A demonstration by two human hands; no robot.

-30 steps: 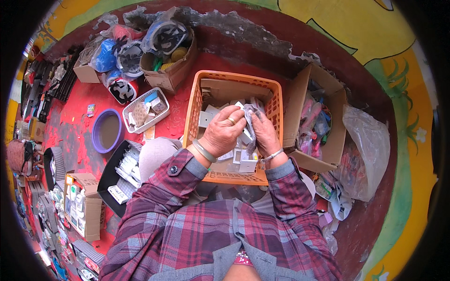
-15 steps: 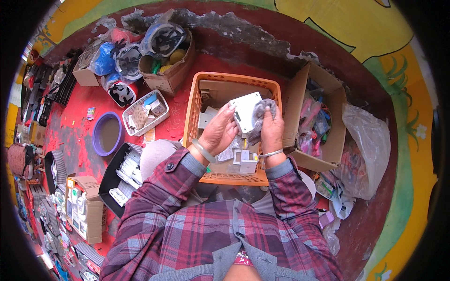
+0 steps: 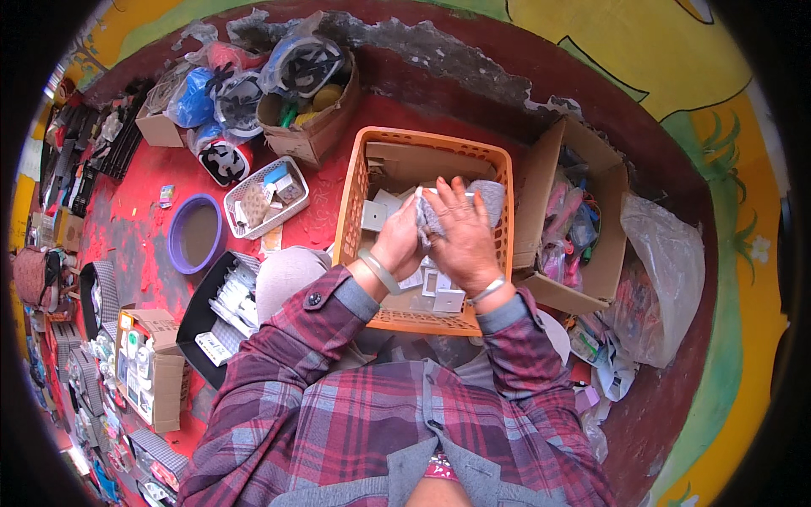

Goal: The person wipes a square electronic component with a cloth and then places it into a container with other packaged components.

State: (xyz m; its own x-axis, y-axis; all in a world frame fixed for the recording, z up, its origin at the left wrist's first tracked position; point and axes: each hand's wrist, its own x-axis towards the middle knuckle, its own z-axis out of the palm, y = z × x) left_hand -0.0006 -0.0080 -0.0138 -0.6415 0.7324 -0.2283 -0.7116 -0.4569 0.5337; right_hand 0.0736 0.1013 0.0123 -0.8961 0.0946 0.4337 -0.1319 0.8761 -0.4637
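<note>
Over the orange plastic basket [image 3: 498, 156], my left hand [image 3: 397, 239] is closed on the edge of a white plastic panel [image 3: 419, 192], now almost wholly hidden. My right hand [image 3: 461, 235] lies flat with its fingers stretched out, pressing a grey cloth [image 3: 487, 198] against that panel. Part of the cloth also shows beside my left fingertips. Inside the basket, below my hands, are several white plastic boxes and frames, among them a white square box [image 3: 449, 300]. Another white plate [image 3: 373, 215] rests at the basket's left side.
A cardboard box [image 3: 541, 190] of bagged colourful items stands to the right. On the left are a white basket [image 3: 269, 226], a purple basin [image 3: 195, 234] holding murky water and a black tray [image 3: 201, 334] of white pieces. Bagged helmets [image 3: 302, 68] sit at the back.
The white panel, plainly visible before, has turned and is now mostly covered. My right hand has gone from gripping the bunched cloth to lying flat over it, closer to my left hand.
</note>
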